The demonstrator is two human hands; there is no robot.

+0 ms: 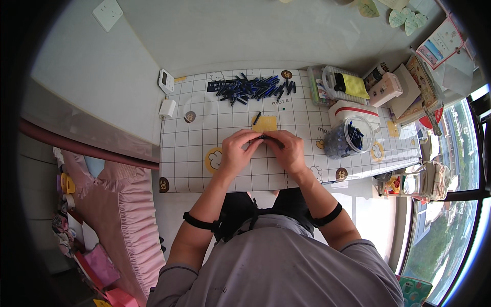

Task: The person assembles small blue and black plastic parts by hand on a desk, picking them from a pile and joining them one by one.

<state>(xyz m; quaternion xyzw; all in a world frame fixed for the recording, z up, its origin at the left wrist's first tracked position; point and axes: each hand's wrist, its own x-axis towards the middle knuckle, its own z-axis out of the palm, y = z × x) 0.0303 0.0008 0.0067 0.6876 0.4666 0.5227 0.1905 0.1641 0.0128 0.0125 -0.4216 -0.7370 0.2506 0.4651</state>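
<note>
My left hand (239, 150) and my right hand (287, 150) meet over the near middle of the table. Their fingertips are pinched together on a small dark tube (263, 137), mostly covered by the fingers. It resembles the slim dark blue and black tubes, like ink cartridges, in the loose pile (253, 88) at the table's far side. One single dark tube (257, 118) lies just beyond my fingers, by a yellow patch of the tablecloth. To the right, a clear plastic jar (335, 143) holds many similar dark blue pieces.
A white grid-patterned cloth (197, 135) covers the table. Along the right stand a clear box (319, 87), a yellow cloth (356, 85), a white pouch with a red edge (353, 113) and upright notebooks (406, 84). A small white device (166, 81) stands at the left wall.
</note>
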